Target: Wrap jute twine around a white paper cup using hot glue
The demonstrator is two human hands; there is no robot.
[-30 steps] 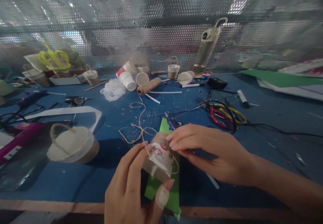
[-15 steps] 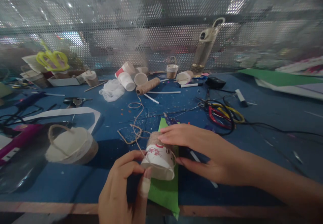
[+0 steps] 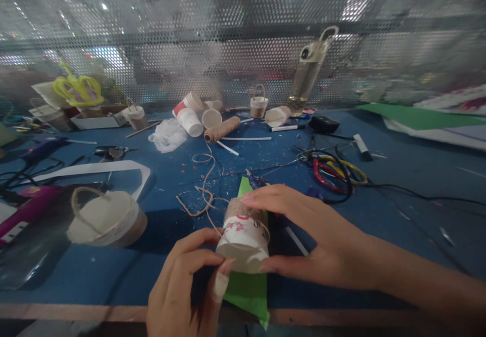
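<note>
Bearings from the paper cup, twelve o'clock toward the perforated metal screen. Cup lies on its side near the front edge of the blue tabletop, above a green strip; mouth faces six, base twelve. Brown twine wraps the base end; the white wall nearer the mouth bears a reddish floral print.

Right hand, at three: grasping the cup, fingers laid over the wrapped end, thumb against the rim at about four. Left hand, at eight: fingers bent, thumb and fingertips drawn in at the rim. Cannot tell whether they pinch rim, strand of twine or both. Pale wrapping on the left thumb.

Strand trails in loose loops from the twine roll, between eleven and twelve, toward the left fingertips.

Handled basket at nine, well apart from the left hand; magenta tool farther along the same line. Pliers, red and yellow handles, at two, beside black cable. Tumbled cups at eleven. Bottle at one, near the screen.
</note>
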